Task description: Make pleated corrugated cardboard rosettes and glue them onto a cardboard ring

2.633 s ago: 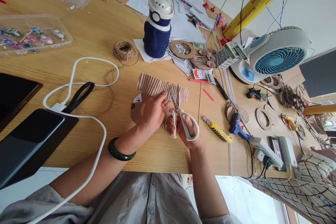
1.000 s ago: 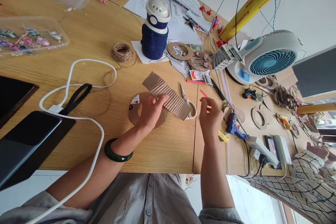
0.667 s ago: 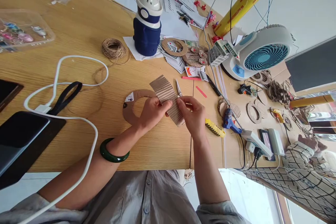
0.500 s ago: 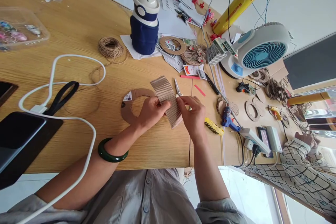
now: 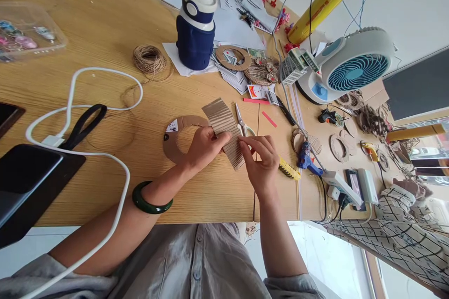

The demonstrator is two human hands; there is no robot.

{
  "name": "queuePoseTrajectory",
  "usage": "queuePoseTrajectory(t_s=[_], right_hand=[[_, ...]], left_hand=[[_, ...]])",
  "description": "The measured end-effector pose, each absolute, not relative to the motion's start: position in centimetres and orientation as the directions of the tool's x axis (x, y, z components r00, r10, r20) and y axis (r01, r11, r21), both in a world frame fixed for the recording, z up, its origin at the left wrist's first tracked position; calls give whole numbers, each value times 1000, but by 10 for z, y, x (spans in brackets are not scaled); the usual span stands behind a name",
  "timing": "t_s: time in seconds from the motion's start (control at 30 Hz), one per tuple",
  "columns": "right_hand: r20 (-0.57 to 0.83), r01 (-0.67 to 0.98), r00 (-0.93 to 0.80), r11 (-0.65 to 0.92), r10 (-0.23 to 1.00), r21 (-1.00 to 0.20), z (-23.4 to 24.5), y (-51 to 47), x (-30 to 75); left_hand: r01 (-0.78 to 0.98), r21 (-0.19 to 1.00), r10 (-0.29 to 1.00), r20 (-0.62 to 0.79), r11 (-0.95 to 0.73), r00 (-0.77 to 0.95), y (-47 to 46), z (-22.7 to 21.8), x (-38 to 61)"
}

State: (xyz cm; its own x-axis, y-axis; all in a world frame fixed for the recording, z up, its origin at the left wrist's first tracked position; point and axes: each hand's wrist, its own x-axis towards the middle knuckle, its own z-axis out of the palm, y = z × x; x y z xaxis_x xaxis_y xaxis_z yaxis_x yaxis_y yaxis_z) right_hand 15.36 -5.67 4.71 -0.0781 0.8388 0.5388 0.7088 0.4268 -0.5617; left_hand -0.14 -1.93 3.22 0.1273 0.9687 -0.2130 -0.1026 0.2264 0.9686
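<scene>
A ribbed strip of corrugated cardboard (image 5: 221,121) is held between both hands above the wooden table (image 5: 105,23). My left hand (image 5: 204,145), with a green bangle on the wrist, pinches the strip near its middle. My right hand (image 5: 259,159) grips the strip's near end with bent fingers. Under the left hand lies a flat cardboard ring (image 5: 172,140) with a small white label. The scissors (image 5: 242,124) lie on the table just beyond the strip, touched by neither hand.
A yellow utility knife (image 5: 289,169) and a blue glue gun (image 5: 306,159) lie right of my right hand. Further back stand a navy bottle (image 5: 195,23), a twine coil (image 5: 149,58) and a desk fan (image 5: 351,65). A white cable (image 5: 75,103) and a dark tablet (image 5: 31,182) lie at left.
My right hand put the scissors down on the table and came back to grip the cardboard strip. The strip turned from lying crosswise to pointing away from me.
</scene>
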Motion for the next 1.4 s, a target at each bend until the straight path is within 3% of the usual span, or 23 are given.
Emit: queuePoseTrajectory(t_s=[0.23,0.5,0.6,0.77,0.87,0.97,1.03,1.1,1.2,1.27,1.4], right_hand=[[585,736,-158,490,795,-467,41,-55,152],[535,867,-299,460,790,-193,38,-56,152],[569,872,-251,438,783,-220,36,-57,150],[565,851,-79,351,821,-391,39,-58,156],[553,863,-30,300,833,-405,42,-70,178],[503,915,74,142,861,-377,42,-105,225],[455,910,261,-60,851,-409,38,-146,268],[322,827,515,-362,795,-430,31,-197,316],[97,604,792,-750,603,-270,12,-278,373],[-61,522,843,-839,535,-155,-4,-324,389],[-23,512,853,-844,521,-159,-33,-374,375]], left_hand=[[-164,944,953,-264,287,148,-17,33,0],[-304,890,938,-294,339,184,-16,21,4],[-304,882,928,-301,359,221,-16,20,5],[-277,889,926,-315,364,207,-13,23,3],[-231,920,945,-285,316,161,-10,20,0],[-204,944,964,-237,258,120,-6,16,-4],[-211,947,969,-225,241,99,-4,16,-6],[-218,946,971,-227,239,80,-3,18,-8],[-221,949,974,-224,227,36,-1,20,-8],[-223,953,978,-208,206,16,-1,20,-8],[-259,945,979,-201,202,31,-2,18,-6]])
